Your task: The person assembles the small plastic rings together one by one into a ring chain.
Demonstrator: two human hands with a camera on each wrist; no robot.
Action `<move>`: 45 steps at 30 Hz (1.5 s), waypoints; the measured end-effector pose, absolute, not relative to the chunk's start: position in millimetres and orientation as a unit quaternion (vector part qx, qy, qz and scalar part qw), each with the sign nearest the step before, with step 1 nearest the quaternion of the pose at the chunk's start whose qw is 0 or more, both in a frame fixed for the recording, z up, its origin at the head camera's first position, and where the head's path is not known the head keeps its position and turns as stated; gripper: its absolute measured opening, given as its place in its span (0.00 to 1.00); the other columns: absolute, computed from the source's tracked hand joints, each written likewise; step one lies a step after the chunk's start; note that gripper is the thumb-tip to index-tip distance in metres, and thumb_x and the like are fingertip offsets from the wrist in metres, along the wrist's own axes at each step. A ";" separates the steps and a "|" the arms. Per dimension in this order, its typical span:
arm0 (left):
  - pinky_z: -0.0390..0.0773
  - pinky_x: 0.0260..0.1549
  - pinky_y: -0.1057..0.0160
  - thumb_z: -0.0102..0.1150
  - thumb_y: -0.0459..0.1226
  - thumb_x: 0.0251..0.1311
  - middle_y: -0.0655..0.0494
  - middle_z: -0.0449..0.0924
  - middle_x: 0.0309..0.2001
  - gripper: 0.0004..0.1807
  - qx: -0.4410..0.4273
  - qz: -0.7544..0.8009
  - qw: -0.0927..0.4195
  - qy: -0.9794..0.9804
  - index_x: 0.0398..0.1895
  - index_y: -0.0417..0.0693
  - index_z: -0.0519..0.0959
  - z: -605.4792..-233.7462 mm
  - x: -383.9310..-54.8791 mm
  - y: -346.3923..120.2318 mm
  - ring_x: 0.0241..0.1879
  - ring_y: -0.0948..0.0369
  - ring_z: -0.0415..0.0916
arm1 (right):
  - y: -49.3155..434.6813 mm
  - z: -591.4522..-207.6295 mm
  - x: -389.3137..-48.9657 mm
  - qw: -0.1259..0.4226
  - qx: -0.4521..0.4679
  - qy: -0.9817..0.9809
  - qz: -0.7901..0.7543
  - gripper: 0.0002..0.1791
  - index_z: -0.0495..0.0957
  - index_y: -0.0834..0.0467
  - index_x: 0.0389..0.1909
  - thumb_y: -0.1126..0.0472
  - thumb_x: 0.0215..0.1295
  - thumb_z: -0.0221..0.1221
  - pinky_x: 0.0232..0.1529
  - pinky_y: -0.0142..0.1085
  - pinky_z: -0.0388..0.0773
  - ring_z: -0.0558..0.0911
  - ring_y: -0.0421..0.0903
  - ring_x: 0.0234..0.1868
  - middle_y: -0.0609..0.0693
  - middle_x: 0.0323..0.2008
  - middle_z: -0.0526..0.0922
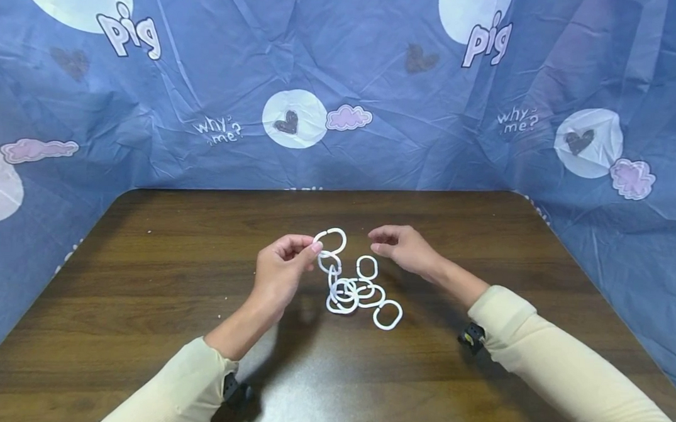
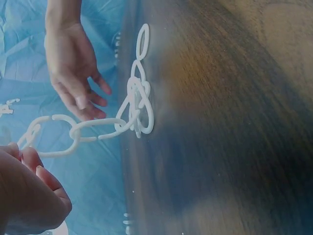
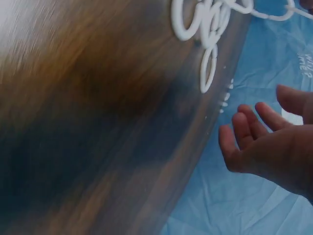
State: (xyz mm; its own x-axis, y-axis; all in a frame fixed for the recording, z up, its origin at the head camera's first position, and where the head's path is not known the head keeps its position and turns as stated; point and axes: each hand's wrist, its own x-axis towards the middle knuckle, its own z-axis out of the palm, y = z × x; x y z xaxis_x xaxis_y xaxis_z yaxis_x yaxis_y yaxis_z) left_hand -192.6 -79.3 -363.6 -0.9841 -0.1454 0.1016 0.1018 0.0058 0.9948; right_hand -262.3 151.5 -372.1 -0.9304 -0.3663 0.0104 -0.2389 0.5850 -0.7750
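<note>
My left hand (image 1: 281,268) pinches the top ring of a chain of white plastic rings (image 1: 345,239) between thumb and fingers. From that ring the linked rings hang down to a small pile on the wooden table (image 1: 171,279). In the left wrist view the lifted links (image 2: 100,122) stretch from the fingertips to the heap. One ring (image 1: 387,315) lies at the near right end of the pile, another (image 1: 367,267) at its far side. To the right, my right hand (image 1: 407,248) hovers with loosely bent fingers, holding nothing; the right wrist view shows its fingers (image 3: 242,129) spread apart.
A blue printed cloth (image 1: 329,160) hangs behind the table and along both sides. Dark wrist cameras (image 1: 472,336) sit beneath the cream sleeves (image 1: 569,372). The table's far edge (image 1: 316,192) runs close to the cloth.
</note>
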 end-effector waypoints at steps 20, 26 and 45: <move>0.76 0.26 0.70 0.66 0.33 0.57 0.56 0.79 0.26 0.08 0.018 -0.702 0.075 -0.708 0.37 0.37 0.81 -363.3 -191.3 -79.8 0.22 0.64 0.74 | 143.9 -393.2 -260.0 0.074 -0.301 0.948 -0.067 0.26 0.69 0.50 0.66 0.59 0.67 0.57 0.48 0.51 0.61 0.66 0.52 0.55 0.52 0.61 0.70; 0.75 0.26 0.70 0.66 0.33 0.57 0.54 0.79 0.27 0.08 0.018 -0.700 0.072 -0.710 0.37 0.37 0.82 -364.1 -192.2 -80.1 0.23 0.63 0.75 | 141.2 -394.6 -258.6 0.073 -0.300 0.949 -0.056 0.26 0.69 0.51 0.66 0.52 0.68 0.57 0.52 0.54 0.59 0.65 0.52 0.58 0.52 0.61 0.70; 0.76 0.27 0.70 0.66 0.33 0.57 0.57 0.79 0.26 0.08 0.017 -0.700 0.070 -0.710 0.37 0.37 0.82 -363.2 -189.8 -78.5 0.24 0.61 0.75 | 134.6 -400.9 -255.6 0.030 -0.292 0.955 -0.036 0.28 0.73 0.59 0.59 0.47 0.64 0.60 0.52 0.52 0.61 0.67 0.53 0.56 0.55 0.54 0.73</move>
